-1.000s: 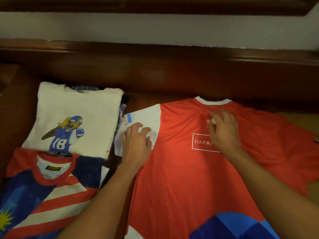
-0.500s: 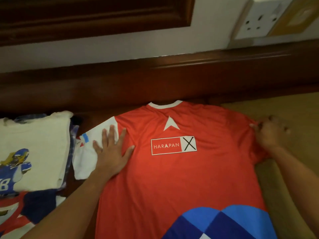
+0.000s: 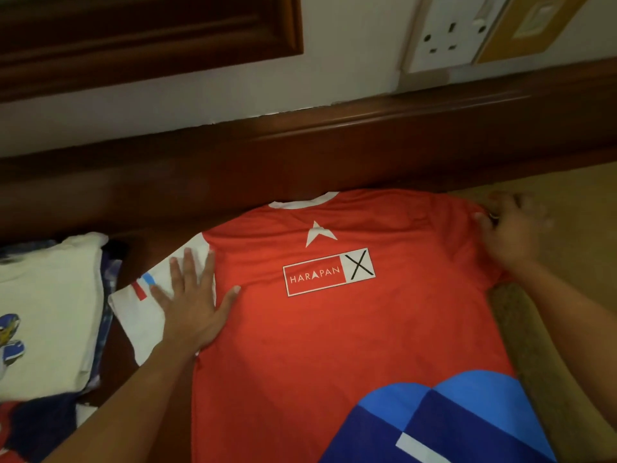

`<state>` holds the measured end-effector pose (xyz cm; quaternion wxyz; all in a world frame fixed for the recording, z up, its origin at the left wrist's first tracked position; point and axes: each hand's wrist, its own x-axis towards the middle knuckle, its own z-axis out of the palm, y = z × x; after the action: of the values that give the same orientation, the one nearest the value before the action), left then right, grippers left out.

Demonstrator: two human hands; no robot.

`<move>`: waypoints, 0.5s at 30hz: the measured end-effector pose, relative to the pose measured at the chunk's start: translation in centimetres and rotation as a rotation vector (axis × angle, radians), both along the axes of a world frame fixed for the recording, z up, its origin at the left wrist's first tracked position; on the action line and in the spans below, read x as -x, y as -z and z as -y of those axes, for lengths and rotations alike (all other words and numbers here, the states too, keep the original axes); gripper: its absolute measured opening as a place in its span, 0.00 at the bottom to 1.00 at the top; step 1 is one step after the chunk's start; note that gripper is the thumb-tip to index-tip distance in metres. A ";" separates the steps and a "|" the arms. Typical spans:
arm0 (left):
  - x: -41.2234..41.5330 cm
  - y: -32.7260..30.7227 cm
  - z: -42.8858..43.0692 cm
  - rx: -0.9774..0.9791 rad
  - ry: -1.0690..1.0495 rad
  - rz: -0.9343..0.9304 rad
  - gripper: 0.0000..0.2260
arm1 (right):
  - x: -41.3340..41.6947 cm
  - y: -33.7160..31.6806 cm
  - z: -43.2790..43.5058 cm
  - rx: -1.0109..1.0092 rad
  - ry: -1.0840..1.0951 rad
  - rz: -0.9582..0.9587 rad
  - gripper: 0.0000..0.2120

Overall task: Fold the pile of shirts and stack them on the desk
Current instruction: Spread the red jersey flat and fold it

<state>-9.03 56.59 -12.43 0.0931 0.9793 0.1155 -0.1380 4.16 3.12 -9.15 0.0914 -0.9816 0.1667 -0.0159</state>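
A: Shirt, how's it looking?
B: Red shirt [image 3: 334,329] is lying flat on the desk [image 3: 157,238], back up, collar touching the rear ledge. White collar, white left sleeve, HARAPAN box, blue blocks at the hem.
A: Edges, room?
B: Left sleeve is sitting near the folded stack [image 3: 46,312], with a narrow bare strip between. Right edge is lying on a tan pad [image 3: 567,262].
A: Hands?
B: Left hand [image 3: 192,312] is pressing flat, fingers spread, across the sleeve seam. Right hand [image 3: 507,232] is curling at the right shoulder, blurred; can't tell if it's gripping.

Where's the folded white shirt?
Head view, far left: the white shirt tops a stack of clothes, just left of the red shirt and the left hand.
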 end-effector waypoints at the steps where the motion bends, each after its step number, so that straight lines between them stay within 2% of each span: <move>1: 0.2 0.1 0.0 -0.021 0.036 -0.007 0.38 | 0.5 -0.1 -0.6 0.016 -0.035 0.037 0.27; 5: 1.1 0.4 0.8 -0.029 0.073 0.024 0.36 | 4.0 0.3 -3.4 0.057 -0.287 0.075 0.28; 8: 1.4 0.4 1.1 -0.044 0.039 0.014 0.36 | 7.4 1.7 -5.0 0.100 -0.474 -0.027 0.29; 12: 1.9 0.3 0.7 -0.042 0.002 -0.032 0.36 | 10.0 3.3 -4.6 0.102 -0.452 -0.108 0.30; 15: 2.9 -0.3 1.3 -0.048 -0.062 0.043 0.37 | 10.5 2.5 -4.0 0.036 -0.371 -0.011 0.30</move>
<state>-11.95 55.31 -12.08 0.0762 0.9799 0.1470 -0.1111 -6.33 7.14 -11.64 0.0744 -0.9971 -0.0170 0.0039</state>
